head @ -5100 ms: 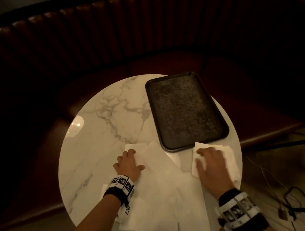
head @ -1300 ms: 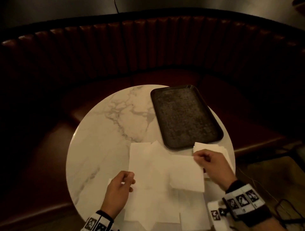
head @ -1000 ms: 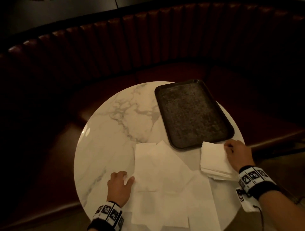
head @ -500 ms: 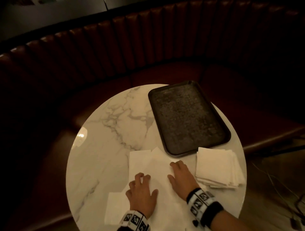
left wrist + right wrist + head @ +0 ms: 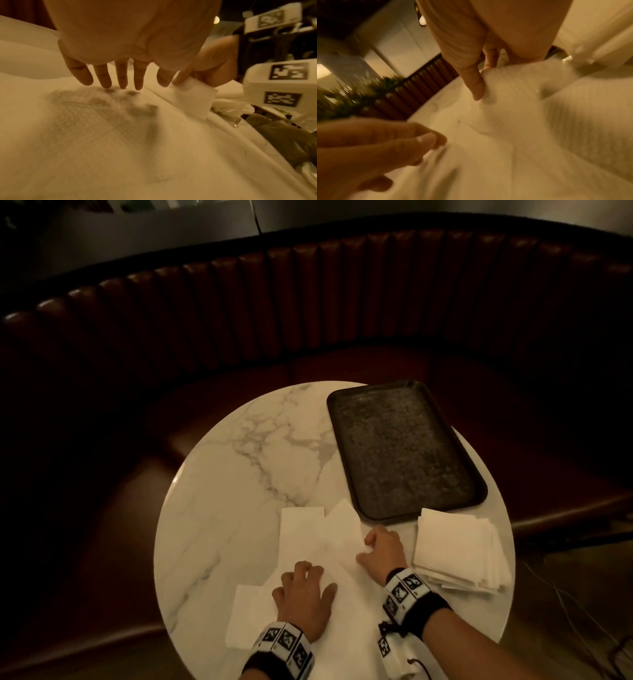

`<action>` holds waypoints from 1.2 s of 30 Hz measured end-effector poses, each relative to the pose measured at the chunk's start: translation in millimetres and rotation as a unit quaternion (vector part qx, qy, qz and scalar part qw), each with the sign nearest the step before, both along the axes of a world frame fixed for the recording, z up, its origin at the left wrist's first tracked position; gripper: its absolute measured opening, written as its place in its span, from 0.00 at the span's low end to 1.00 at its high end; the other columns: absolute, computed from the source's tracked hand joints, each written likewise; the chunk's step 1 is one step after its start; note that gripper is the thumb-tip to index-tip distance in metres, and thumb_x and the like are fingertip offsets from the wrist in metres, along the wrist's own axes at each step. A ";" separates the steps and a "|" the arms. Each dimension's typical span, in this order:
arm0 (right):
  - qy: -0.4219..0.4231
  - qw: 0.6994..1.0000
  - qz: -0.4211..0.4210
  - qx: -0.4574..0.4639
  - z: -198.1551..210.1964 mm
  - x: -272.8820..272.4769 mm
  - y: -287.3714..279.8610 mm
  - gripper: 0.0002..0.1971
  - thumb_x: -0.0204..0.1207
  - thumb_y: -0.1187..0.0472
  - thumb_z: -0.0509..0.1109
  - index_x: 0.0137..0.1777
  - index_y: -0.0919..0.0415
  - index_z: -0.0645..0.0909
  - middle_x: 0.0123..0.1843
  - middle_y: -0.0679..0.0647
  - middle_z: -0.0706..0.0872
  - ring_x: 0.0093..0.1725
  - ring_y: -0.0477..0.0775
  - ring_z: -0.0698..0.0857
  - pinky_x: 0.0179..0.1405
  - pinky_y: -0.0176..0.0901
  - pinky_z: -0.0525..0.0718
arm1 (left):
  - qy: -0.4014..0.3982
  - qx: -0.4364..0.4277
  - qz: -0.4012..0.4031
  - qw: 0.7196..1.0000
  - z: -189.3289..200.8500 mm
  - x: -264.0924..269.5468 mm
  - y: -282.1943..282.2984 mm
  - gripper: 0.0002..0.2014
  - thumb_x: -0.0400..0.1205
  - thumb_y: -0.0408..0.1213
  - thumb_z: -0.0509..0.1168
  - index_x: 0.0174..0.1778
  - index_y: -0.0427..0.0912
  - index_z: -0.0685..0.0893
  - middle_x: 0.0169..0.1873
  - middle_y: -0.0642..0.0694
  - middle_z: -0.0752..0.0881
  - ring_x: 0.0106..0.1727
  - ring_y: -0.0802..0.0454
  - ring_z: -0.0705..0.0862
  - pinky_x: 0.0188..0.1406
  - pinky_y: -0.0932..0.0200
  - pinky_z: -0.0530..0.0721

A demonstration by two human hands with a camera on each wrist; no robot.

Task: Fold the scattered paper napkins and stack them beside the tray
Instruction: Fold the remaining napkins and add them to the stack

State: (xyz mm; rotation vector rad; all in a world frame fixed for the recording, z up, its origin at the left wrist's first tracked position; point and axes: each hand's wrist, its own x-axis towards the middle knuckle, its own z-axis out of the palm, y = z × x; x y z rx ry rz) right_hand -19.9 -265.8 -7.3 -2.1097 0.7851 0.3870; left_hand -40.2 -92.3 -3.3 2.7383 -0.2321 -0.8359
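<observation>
Several unfolded white napkins (image 5: 305,534) lie overlapping on the near middle of the round marble table (image 5: 239,474). My left hand (image 5: 303,573) presses flat on them with straight, spread fingers (image 5: 120,81). My right hand (image 5: 369,546) pinches the raised edge of the top napkin (image 5: 513,94) between thumb and forefinger (image 5: 476,88), just in front of the black tray (image 5: 404,450). A stack of folded napkins (image 5: 459,553) sits at the tray's near end, to the right of my right hand.
One more napkin (image 5: 246,618) lies near the table's front-left edge. A curved brown leather bench (image 5: 308,313) wraps round the far side. Cables (image 5: 565,604) trail on the floor at the right. The table's far left is bare marble.
After leaving a folded napkin on the stack, my right hand came back to the loose napkins. It lay flat half a second ago and now pinches the top napkin's edge. The left hand stays pressed down.
</observation>
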 end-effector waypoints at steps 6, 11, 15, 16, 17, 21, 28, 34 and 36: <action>-0.107 0.940 -0.143 0.292 70.8 -41.3 -1.5 0.19 0.65 0.74 0.79 0.52 0.61 0.75 0.50 0.70 0.87 0.44 0.66 0.88 0.45 0.59 0.87 | 0.162 -0.340 0.197 0.905 45.1 -4.7 -4.0 0.35 0.77 0.75 0.47 0.50 0.51 0.87 0.52 0.56 0.88 0.57 0.53 0.83 0.61 0.54 0.76; -0.179 0.886 -0.153 0.399 125.3 -67.5 16.5 0.24 0.68 0.75 0.76 0.61 0.59 0.74 0.50 0.63 0.91 0.48 0.65 0.91 0.45 0.58 0.89 | 0.196 -0.547 0.272 0.767 88.5 -13.6 -1.2 0.17 0.82 0.47 0.70 0.54 0.35 0.85 0.51 0.41 0.91 0.49 0.46 0.88 0.47 0.51 0.85; -0.180 0.868 -0.139 0.442 141.4 -79.1 32.0 0.21 0.70 0.69 0.74 0.62 0.58 0.79 0.53 0.62 0.91 0.50 0.64 0.90 0.52 0.58 0.88 | 0.088 -0.587 0.234 0.770 114.0 -16.4 20.1 0.04 0.80 0.31 0.72 0.46 0.35 0.84 0.41 0.42 0.91 0.39 0.53 0.87 0.37 0.59 0.85; -0.165 0.858 -0.127 0.469 144.3 -80.3 34.6 0.18 0.70 0.67 0.73 0.61 0.61 0.81 0.54 0.63 0.91 0.49 0.62 0.90 0.50 0.55 0.88 | 0.064 -0.589 0.211 0.777 119.2 -17.0 27.5 0.02 0.80 0.29 0.71 0.43 0.35 0.84 0.36 0.47 0.90 0.35 0.57 0.85 0.33 0.64 0.81; -0.152 0.853 -0.118 0.486 146.7 -81.3 36.8 0.17 0.69 0.65 0.72 0.60 0.65 0.82 0.55 0.65 0.90 0.48 0.60 0.89 0.47 0.52 0.88 | 0.051 -0.591 0.196 0.781 125.5 -18.0 35.2 0.03 0.81 0.27 0.70 0.42 0.36 0.83 0.33 0.50 0.88 0.32 0.59 0.84 0.31 0.68 0.79; -0.162 0.888 -0.065 0.425 153.6 -80.8 42.7 0.12 0.72 0.73 0.71 0.56 0.68 0.85 0.53 0.64 0.91 0.49 0.61 0.89 0.46 0.52 0.89 | 0.013 -0.589 0.150 0.794 145.9 -17.4 65.8 0.02 0.81 0.26 0.70 0.43 0.35 0.85 0.35 0.42 0.88 0.34 0.53 0.84 0.31 0.63 0.80; -0.211 0.909 -0.001 0.359 179.3 -81.0 53.7 0.12 0.78 0.72 0.66 0.48 0.59 0.90 0.50 0.64 0.91 0.52 0.72 0.87 0.54 0.68 0.84 | -0.040 -0.595 0.116 0.794 166.7 -18.5 91.9 0.07 0.81 0.26 0.69 0.45 0.42 0.90 0.38 0.40 0.90 0.36 0.50 0.85 0.34 0.56 0.82; -0.222 0.899 0.001 0.377 189.0 -83.0 56.3 0.17 0.78 0.75 0.62 0.45 0.59 0.92 0.47 0.62 0.92 0.44 0.66 0.85 0.44 0.61 0.82 | -0.065 -0.617 0.098 0.778 176.4 -18.7 98.7 0.11 0.77 0.22 0.69 0.43 0.41 0.94 0.37 0.42 0.92 0.34 0.48 0.86 0.33 0.53 0.85; -0.240 0.899 0.006 0.367 194.6 -82.8 54.0 0.19 0.78 0.77 0.62 0.38 0.61 0.92 0.41 0.58 0.92 0.39 0.61 0.86 0.35 0.51 0.81 | -0.060 -0.630 0.103 0.768 182.4 -16.4 100.2 0.11 0.74 0.23 0.70 0.41 0.40 0.94 0.38 0.39 0.93 0.37 0.39 0.88 0.38 0.51 0.87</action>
